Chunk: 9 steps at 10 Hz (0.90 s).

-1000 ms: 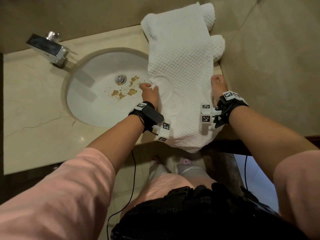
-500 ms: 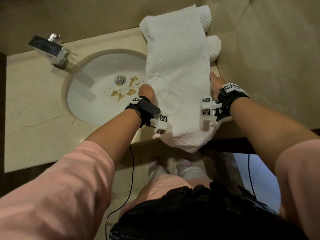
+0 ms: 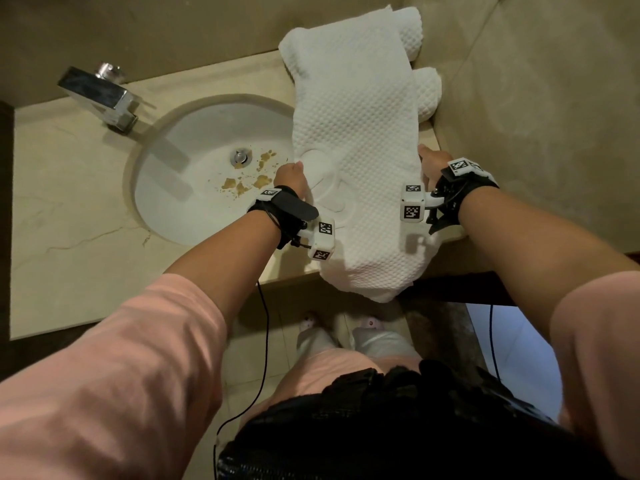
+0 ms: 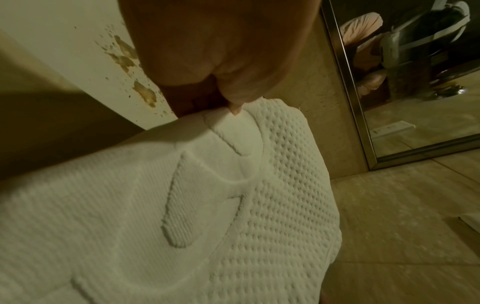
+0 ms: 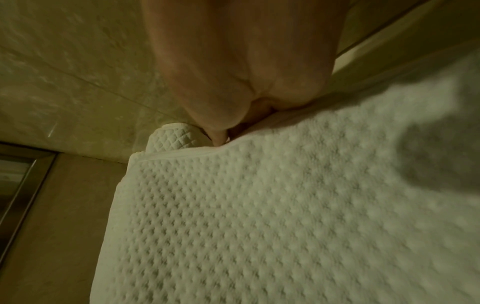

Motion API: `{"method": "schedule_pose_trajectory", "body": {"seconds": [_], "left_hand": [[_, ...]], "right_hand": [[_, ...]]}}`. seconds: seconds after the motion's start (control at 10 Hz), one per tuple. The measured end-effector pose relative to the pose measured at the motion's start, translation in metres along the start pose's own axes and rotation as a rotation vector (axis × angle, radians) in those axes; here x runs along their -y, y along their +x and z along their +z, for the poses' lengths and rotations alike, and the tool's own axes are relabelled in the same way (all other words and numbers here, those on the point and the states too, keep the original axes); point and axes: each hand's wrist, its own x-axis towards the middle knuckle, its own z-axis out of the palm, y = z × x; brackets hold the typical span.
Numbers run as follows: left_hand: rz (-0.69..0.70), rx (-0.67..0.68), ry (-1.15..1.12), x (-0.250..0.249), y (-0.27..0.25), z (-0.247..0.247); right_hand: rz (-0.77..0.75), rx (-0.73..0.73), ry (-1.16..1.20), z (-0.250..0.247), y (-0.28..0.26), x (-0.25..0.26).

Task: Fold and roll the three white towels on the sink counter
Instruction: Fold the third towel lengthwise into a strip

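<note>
The left hand pinches the left edge of the white towel, thumb on top by the smooth woven emblem, and the right hand grips the opposite edge, its fingers tucked under the hem. Between them the towel lies folded lengthwise as a long strip on the right end of the desk, its far end reaching the back wall and its near end hanging over the front edge. Two rolled towels sit just beside it on the right, against the side wall, partly covered by it. To the left lies the sink, with brown stains near its drain, and the chrome faucet stands behind it.
</note>
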Motion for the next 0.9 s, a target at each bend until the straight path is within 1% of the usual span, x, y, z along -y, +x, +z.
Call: {"method": "schedule_pose_trajectory", "body": {"seconds": [0.1,0.2,0.3,0.4,0.5,0.6,0.7,0.8,0.9], "left_hand": [[-0.043,-0.023,0.037,-0.004,-0.001,-0.005],[-0.02,-0.033,0.124,-0.005,0.002,-0.008],[0.041,-0.03,0.173,-0.005,0.001,-0.008],[-0.018,0.037,0.04,-0.003,-0.001,-0.006],[-0.027,0.042,-0.029,0.001,0.0,-0.002],[0.004,0.012,-0.016,0.001,0.001,-0.002],[-0.029,-0.024,-0.071,-0.001,0.0,-0.003],[-0.046,-0.025,-0.105,0.0,-0.005,0.003],[-0.071,0.015,-0.153,0.003,-0.012,0.009]], "right_hand": [[-0.056,0.008,-0.119,-0.001,-0.003,0.002],[-0.088,-0.018,-0.132,-0.002,-0.011,0.008],[-0.167,0.064,-0.17,0.0,-0.006,0.009],[-0.156,0.064,-0.15,0.0,-0.005,0.009],[-0.184,0.063,-0.14,-0.004,0.003,0.004],[-0.153,0.062,0.006,-0.003,0.008,0.007],[0.058,0.017,0.549,-0.002,0.024,0.003],[0.017,0.029,0.411,-0.005,0.02,-0.007],[-0.008,0.033,0.297,0.0,0.016,-0.022]]}}
